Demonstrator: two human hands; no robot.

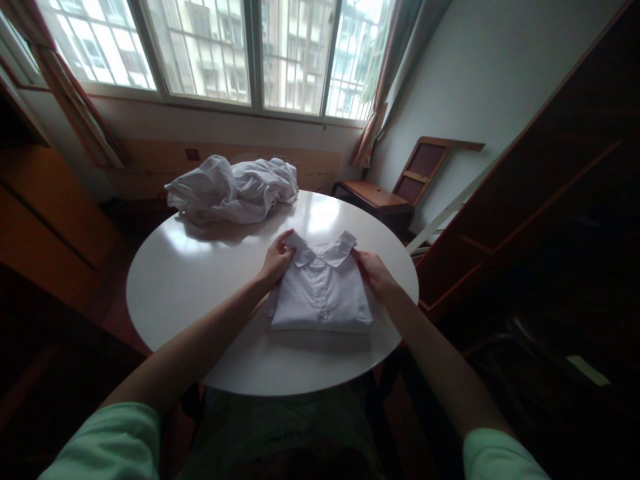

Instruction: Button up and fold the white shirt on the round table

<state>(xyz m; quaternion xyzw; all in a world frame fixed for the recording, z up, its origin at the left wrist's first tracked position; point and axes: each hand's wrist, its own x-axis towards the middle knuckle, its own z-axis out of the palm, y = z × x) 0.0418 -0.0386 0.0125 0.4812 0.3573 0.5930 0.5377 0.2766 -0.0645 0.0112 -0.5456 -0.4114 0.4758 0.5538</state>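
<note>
A white collared shirt [323, 293], folded into a neat rectangle, lies on the round white table [210, 327] with its collar toward the window. My left hand [277, 259] grips the shirt's upper left corner beside the collar, thumb and fingers closed on the cloth. On the opposite side, my right hand [373, 268] pinches the upper right edge just below the collar tip; some of its fingers are hidden under or behind the fabric. The button placket runs down the middle of the folded front.
A crumpled heap of white cloth [235, 190] rests at the table's far left edge. Beyond the table on the right stands a wooden chair [377, 193] against the wall. Dark wooden panelled furniture [500, 220] rises at right, an orange-brown cabinet [45, 220] at left.
</note>
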